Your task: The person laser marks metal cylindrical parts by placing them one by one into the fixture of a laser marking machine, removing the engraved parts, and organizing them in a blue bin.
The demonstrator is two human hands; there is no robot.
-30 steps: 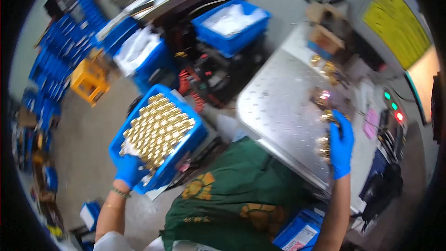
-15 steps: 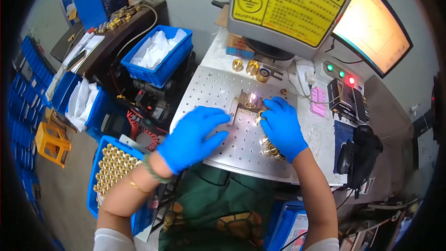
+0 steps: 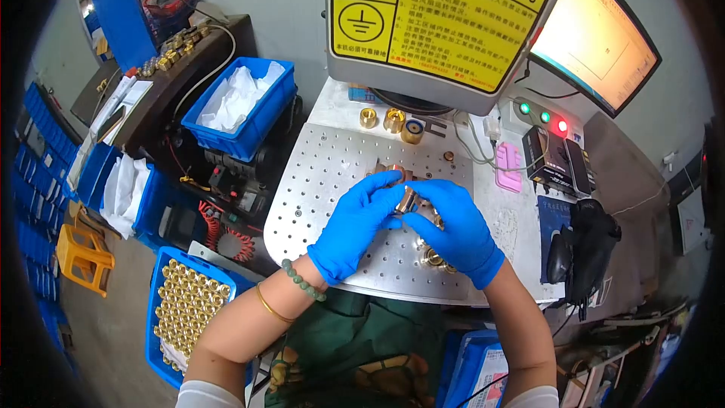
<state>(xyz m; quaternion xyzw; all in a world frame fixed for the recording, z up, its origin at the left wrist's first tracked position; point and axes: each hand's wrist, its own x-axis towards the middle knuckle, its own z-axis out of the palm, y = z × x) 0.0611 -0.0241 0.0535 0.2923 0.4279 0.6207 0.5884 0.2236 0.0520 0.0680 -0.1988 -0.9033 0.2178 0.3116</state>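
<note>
Both hands wear blue gloves and meet over the perforated metal plate (image 3: 302, 204). A small brass fitting (image 3: 408, 200) is held between their fingertips. My left hand (image 3: 355, 223) grips it from the left, its forefinger stretched towards the fixture. From the other side, my right hand (image 3: 461, 230) closes thumb and fingers on the fitting. The fixture (image 3: 394, 169) stands just behind, mostly covered by my left fingers. More brass fittings (image 3: 434, 257) lie on the plate beside and partly under my right hand.
Three brass pieces (image 3: 393, 120) stand at the plate's back edge, below the machine head with a warning label (image 3: 438, 23). A pink holder (image 3: 509, 167) and black box (image 3: 545, 159) are right. A blue crate (image 3: 155, 317) of brass fittings stands lower left.
My left hand has moved right and closed at the brass fitting. My right hand has brought its fitting slightly left and nearer. The bright glow at the fixture is gone. The view has shifted.
</note>
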